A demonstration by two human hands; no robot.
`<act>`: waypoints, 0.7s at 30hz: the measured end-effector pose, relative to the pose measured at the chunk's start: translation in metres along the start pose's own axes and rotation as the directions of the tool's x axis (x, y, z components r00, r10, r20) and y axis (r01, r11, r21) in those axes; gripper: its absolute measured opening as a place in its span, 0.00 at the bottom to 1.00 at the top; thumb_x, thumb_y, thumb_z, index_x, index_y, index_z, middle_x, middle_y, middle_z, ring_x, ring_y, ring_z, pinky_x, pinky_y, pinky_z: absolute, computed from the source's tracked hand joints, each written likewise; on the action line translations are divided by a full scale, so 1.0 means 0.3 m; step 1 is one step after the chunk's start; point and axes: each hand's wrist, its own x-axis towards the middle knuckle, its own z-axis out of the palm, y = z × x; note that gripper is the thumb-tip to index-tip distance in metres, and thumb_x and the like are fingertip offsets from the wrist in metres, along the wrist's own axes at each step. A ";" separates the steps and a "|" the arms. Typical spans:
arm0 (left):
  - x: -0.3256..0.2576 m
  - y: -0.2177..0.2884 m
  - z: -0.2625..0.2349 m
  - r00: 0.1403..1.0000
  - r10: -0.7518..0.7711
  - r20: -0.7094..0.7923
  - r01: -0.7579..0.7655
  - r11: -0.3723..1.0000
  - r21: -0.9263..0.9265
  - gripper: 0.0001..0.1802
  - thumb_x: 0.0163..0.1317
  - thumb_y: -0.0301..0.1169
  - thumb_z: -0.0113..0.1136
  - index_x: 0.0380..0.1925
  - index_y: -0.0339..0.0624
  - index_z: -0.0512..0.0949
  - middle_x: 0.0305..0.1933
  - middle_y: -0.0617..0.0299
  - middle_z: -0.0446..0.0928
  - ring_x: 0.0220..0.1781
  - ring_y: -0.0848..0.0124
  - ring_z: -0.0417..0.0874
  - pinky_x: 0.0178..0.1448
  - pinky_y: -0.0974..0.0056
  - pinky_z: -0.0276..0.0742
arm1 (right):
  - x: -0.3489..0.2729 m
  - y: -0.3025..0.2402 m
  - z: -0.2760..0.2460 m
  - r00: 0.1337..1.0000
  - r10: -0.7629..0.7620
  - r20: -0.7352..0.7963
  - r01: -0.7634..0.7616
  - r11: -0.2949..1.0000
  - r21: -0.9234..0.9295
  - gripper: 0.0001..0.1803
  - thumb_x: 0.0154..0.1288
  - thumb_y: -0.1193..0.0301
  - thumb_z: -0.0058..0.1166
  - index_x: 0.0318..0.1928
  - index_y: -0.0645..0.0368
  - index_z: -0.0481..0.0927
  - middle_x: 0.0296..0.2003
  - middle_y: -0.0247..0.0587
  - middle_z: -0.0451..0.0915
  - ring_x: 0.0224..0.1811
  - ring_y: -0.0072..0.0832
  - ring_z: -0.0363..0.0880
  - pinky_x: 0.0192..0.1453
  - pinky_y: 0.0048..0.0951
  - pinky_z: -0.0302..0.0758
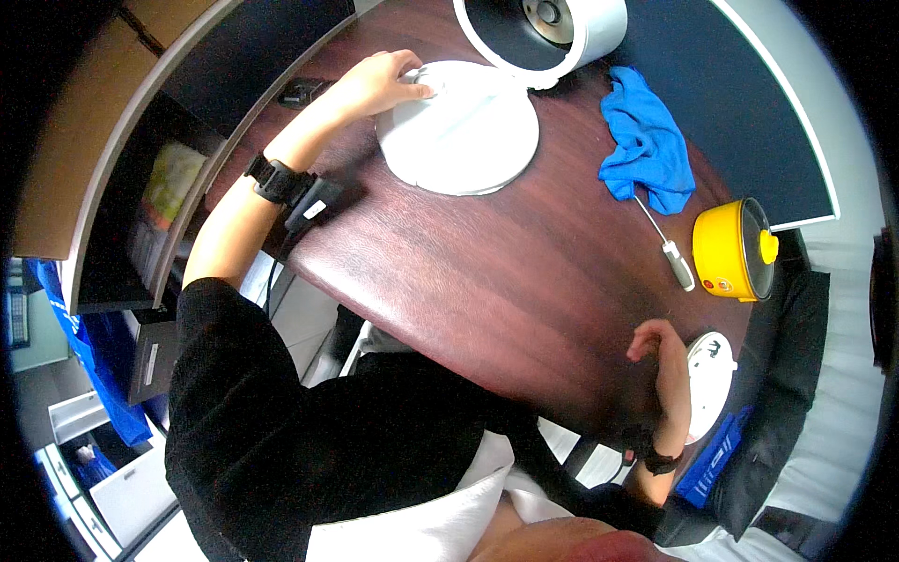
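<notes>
At the far side of the table, a round white lid (461, 140) lies next to the opened white rice cooker (581, 58). My left hand (379, 82) is at the lid's far left edge, its thumb on top and its fingers closed around the rim. The cooker is tipped on its side, showing a dark inside with a metal heating plate. On the right, my right hand (660, 345) is loosely curled over the table, with nothing visible in it. Beside that wrist, partly behind the forearm, is a white round plate (712, 375) with small dark marks.
A crumpled blue cloth (646, 140) lies right of the cooker, touching the shaft of a white-handled screwdriver (678, 267). A yellow electric pot (726, 251) with a dark lid stands near the right edge. Dark partition panels (749, 103) border the table. A black device (302, 91) lies far left.
</notes>
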 end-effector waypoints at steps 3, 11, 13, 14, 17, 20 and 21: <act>-0.009 0.002 0.004 0.998 0.054 -0.040 -0.049 0.992 0.120 0.28 0.52 0.46 0.64 0.48 0.39 0.76 0.42 0.45 0.78 0.41 0.58 0.83 0.45 0.59 0.80 | -0.031 0.037 0.010 0.999 0.046 -0.001 -0.046 0.999 -0.015 0.22 0.73 0.57 0.30 0.40 0.62 0.73 0.28 0.35 0.71 0.31 0.24 0.70 0.39 0.23 0.66; -0.010 0.040 -0.008 0.999 0.038 -0.039 -0.032 0.987 0.156 0.23 0.53 0.44 0.63 0.42 0.39 0.75 0.40 0.48 0.75 0.43 0.56 0.79 0.47 0.57 0.76 | -0.066 0.157 0.016 0.995 0.080 -0.066 -0.077 0.996 0.046 0.21 0.74 0.59 0.31 0.39 0.63 0.73 0.27 0.35 0.72 0.31 0.23 0.70 0.38 0.23 0.65; -0.019 0.049 -0.010 0.999 0.016 -0.036 -0.011 0.989 0.148 0.23 0.54 0.44 0.62 0.41 0.38 0.74 0.40 0.47 0.75 0.43 0.55 0.78 0.47 0.57 0.75 | -0.063 0.173 0.015 0.996 0.049 -0.068 -0.049 0.999 0.001 0.23 0.74 0.58 0.30 0.38 0.64 0.74 0.26 0.37 0.74 0.29 0.23 0.70 0.36 0.23 0.67; -0.019 0.052 -0.013 0.999 0.008 -0.031 -0.003 0.989 0.150 0.23 0.55 0.45 0.62 0.42 0.38 0.74 0.41 0.47 0.75 0.43 0.55 0.78 0.48 0.57 0.75 | -0.060 0.180 0.013 0.996 0.060 -0.066 -0.060 0.998 0.003 0.23 0.74 0.58 0.30 0.38 0.64 0.74 0.26 0.37 0.74 0.28 0.23 0.70 0.36 0.23 0.67; -0.027 0.059 -0.006 0.999 -0.037 -0.039 0.044 0.982 0.185 0.27 0.55 0.48 0.60 0.47 0.39 0.74 0.44 0.48 0.75 0.43 0.55 0.79 0.49 0.56 0.76 | -0.061 0.193 0.006 0.995 0.082 -0.065 -0.081 0.997 0.012 0.23 0.74 0.57 0.30 0.38 0.64 0.74 0.26 0.37 0.73 0.28 0.23 0.70 0.35 0.23 0.67; -0.073 0.097 -0.010 0.980 0.082 -0.182 -0.024 0.954 0.300 0.30 0.56 0.52 0.58 0.50 0.39 0.74 0.47 0.47 0.74 0.44 0.53 0.80 0.49 0.54 0.76 | -0.062 0.192 0.005 0.993 0.085 -0.080 -0.084 0.996 0.021 0.23 0.74 0.58 0.30 0.37 0.63 0.74 0.26 0.36 0.73 0.28 0.23 0.70 0.34 0.23 0.66; -0.100 0.122 -0.010 0.958 0.158 -0.239 -0.067 0.935 0.349 0.31 0.56 0.53 0.58 0.50 0.38 0.73 0.47 0.46 0.74 0.44 0.52 0.80 0.49 0.53 0.77 | -0.068 0.179 0.010 0.991 0.097 -0.090 -0.095 0.995 0.019 0.23 0.74 0.58 0.30 0.37 0.63 0.74 0.26 0.36 0.73 0.28 0.23 0.70 0.34 0.23 0.66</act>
